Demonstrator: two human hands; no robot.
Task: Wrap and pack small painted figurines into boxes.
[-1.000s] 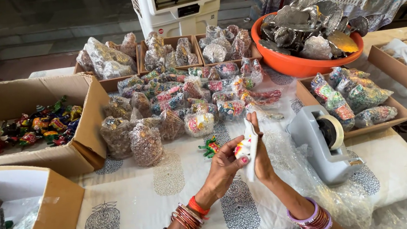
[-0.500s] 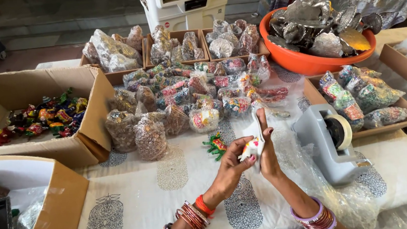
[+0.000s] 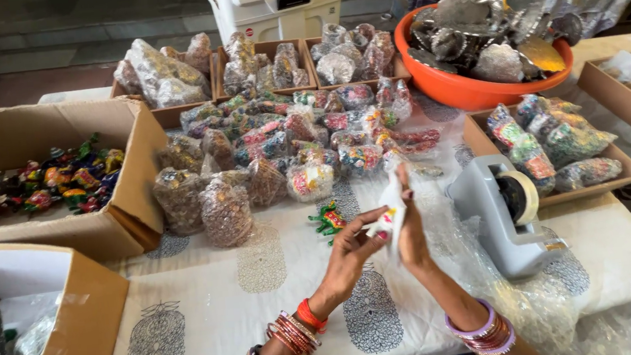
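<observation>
Clear-wrapped pkgs [image 3: 282,138] mid-table, cardboard boxes [image 3: 42,186].

Ahead of the hands, wrapped packets [image 3: 283,157] crowd the tablecloth [image 3: 213,308]; a small green toy [image 3: 327,220] lies just left. To their right stands a grey tape dispenser [image 3: 505,214]; bare cloth lies nearer, left.

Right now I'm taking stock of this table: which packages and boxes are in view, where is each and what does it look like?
Small white wrap: pinched upright between left hand and right hand.
Clear bags of colourful trinkets: heaped mid-table.
Large cardboard box: left, holding bright figurines.
Three shallow brown trays: far edge, glossy bundles.
Brown tray: right, multicoloured bags.
Orange tub: far right, silvery pieces.
</observation>
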